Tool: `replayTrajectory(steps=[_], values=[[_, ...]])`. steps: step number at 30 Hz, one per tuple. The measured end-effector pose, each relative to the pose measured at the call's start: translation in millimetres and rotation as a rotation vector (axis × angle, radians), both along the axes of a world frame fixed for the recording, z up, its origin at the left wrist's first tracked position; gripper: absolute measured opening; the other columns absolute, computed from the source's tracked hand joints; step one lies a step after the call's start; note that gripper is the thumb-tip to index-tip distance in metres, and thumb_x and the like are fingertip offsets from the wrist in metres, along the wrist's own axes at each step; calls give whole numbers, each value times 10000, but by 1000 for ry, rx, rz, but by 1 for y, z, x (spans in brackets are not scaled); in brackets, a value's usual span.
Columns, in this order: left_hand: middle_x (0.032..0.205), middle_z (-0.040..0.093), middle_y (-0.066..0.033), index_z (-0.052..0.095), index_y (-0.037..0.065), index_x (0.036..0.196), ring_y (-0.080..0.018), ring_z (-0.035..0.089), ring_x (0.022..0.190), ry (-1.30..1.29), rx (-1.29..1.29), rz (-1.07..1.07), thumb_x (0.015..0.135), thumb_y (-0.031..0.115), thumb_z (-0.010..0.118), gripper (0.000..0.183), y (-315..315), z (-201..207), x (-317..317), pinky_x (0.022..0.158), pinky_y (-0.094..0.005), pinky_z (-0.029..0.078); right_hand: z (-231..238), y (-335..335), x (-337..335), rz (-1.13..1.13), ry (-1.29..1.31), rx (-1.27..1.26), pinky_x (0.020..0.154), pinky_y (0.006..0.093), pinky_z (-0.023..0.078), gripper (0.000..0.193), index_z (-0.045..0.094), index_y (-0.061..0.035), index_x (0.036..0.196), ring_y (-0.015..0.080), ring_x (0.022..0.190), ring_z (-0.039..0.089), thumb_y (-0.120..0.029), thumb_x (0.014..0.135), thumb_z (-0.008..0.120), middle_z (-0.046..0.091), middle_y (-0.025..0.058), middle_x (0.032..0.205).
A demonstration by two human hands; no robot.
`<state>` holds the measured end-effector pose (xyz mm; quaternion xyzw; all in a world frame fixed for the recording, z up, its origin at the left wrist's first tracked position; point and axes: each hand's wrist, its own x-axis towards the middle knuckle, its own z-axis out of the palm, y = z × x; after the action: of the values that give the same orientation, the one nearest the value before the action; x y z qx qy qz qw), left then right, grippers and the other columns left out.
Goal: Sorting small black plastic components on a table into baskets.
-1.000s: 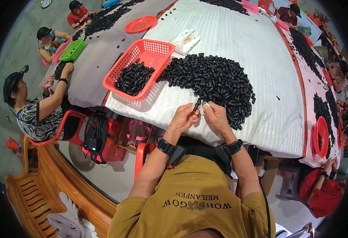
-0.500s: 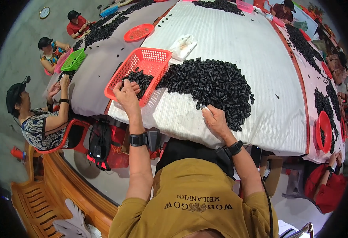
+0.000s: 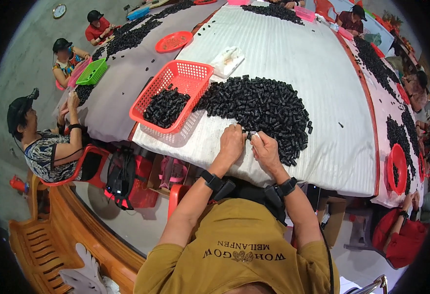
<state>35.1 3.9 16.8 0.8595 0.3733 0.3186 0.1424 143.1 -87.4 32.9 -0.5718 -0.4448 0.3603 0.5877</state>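
Note:
My left hand (image 3: 231, 145) and my right hand (image 3: 266, 151) meet at the near edge of a heap of small black cylindrical pieces (image 3: 261, 102). The left fingertips are pinched together, with a small black piece just showing between the two hands. Something small and white shows at my right fingertips, too small to name. To the left, a red perforated plastic basket (image 3: 195, 87) stands tilted toward me in view, with a pile of the same black pieces (image 3: 165, 109) in its near part. Neither hand touches the basket.
Behind the heap lies a crumpled white packet or tissue (image 3: 227, 61). A flat red tray (image 3: 174, 42) is farther left. Co-workers sit along both sides with their own black heaps, a green basket (image 3: 92, 72) and a red bowl (image 3: 396, 169).
My left hand has left the basket and moved right to meet my right hand, closing its fingers. The right hand stays by the heap's near edge.

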Motion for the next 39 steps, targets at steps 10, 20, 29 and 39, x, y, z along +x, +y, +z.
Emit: replayTrajectory(steps=[10, 20, 29, 39], values=[[766, 581, -75, 538, 18, 835, -156, 557, 631, -562, -1021, -302, 836, 163, 602, 159, 0, 6, -24, 566, -258, 464, 3, 0, 1, -67, 64, -42, 401, 211, 352, 284, 511, -42, 699, 47, 435, 439, -259, 883, 521, 482, -5, 518], [750, 581, -56, 561, 2, 895, -111, 534, 601, -1041, -1657, -504, 889, 146, 537, 147, -10, -8, -30, 549, -235, 464, 5, 1, -2, -49, -190, 12, 500, 252, 401, 262, 517, -8, 724, 62, 566, 466, -224, 786, 652, 555, 26, 614], [723, 588, -57, 548, 38, 821, -108, 536, 585, -1043, -1623, -553, 877, 141, 553, 117, -9, -5, -32, 538, -224, 461, 1, 4, 1, -56, -244, -92, 516, 258, 400, 245, 531, 2, 740, 74, 577, 462, -210, 779, 647, 561, 49, 626], [726, 569, -44, 532, 46, 828, -106, 523, 567, -1000, -1568, -499, 876, 132, 546, 99, -13, -7, -29, 540, -241, 454, 1, 3, 0, -59, -228, -53, 513, 254, 401, 259, 525, -3, 732, 64, 585, 454, -220, 777, 659, 547, 34, 621]])
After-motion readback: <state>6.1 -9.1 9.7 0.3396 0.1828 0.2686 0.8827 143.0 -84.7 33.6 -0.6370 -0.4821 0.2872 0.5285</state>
